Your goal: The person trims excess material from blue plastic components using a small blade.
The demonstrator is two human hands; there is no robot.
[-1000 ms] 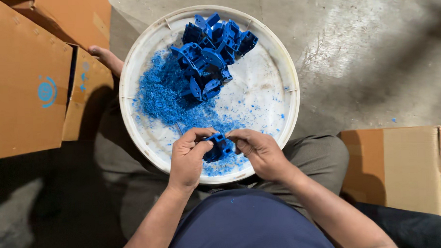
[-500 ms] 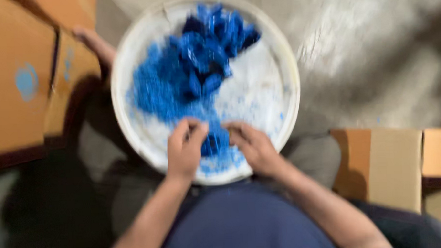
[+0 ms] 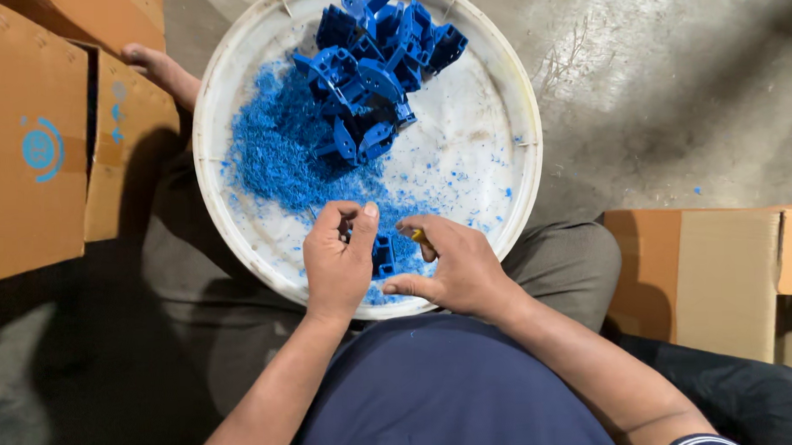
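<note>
Left hand (image 3: 338, 260): curled over the near edge of the tray, thumb and fingers closed on a small blue moulded plastic part (image 3: 382, 254) – only a corner of the part is seen between the two hands.
Right hand (image 3: 454, 262): set just beside the left, fingers bent together around a slim tool with a yellow tip (image 3: 417, 236); whether the blue part is also touched by it cannot be told.
Blue part: held low over the tray's near rim, above a thin scatter of shavings.
Tray: a round white plastic tray (image 3: 516, 131) is rested on the person's lap, over grey trousers.
Pile: a heap of blue moulded plastic parts (image 3: 375, 61) is stacked at the far side of the tray.
Shavings: a bed of fine blue plastic shavings (image 3: 275, 156) is spread across the left half – thinner flecks are strewn toward the right.
Surroundings: brown cardboard boxes (image 3: 33, 139) are placed on the left, another cardboard box (image 3: 722, 272) on the right, all on a grey concrete floor (image 3: 689, 81).
</note>
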